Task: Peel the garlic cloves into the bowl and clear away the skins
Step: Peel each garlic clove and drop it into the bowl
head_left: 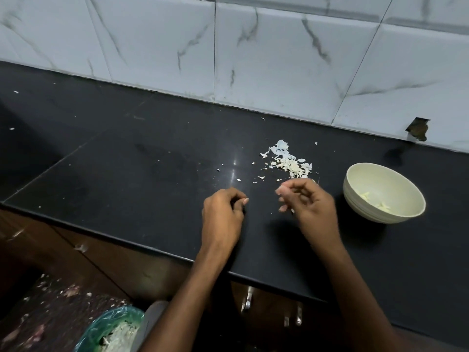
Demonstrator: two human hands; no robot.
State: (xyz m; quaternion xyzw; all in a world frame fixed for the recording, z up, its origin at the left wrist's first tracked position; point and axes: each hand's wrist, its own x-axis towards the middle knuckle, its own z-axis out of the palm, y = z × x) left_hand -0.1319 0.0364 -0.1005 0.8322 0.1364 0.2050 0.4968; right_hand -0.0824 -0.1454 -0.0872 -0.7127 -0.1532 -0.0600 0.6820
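We see the pale bowl (pixel 383 193) on the black counter (pixel 127 174) with a few peeled garlic pieces (pixel 375 200) inside. Down on the floor, a green bag (pixel 111 329) holds skins. The skin pile (pixel 289 162) lies just beyond our right hand (pixel 308 201), fingers loosely curled; whether it holds anything, we can't tell. Our left hand (pixel 224 212) is curled shut.

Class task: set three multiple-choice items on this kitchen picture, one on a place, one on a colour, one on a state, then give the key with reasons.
1. Where is the bowl?
A. right of the hands
B. left of the hands
C. on the floor

2. What colour is the counter?
A. white
B. black
C. red

3. How do the skins lie?
A. all in the bowl
B. in a loose pile on the counter
C. stacked on a plate

Key: A, it stands beyond the right hand; B, the slab is dark; B, they lie behind the left hand.
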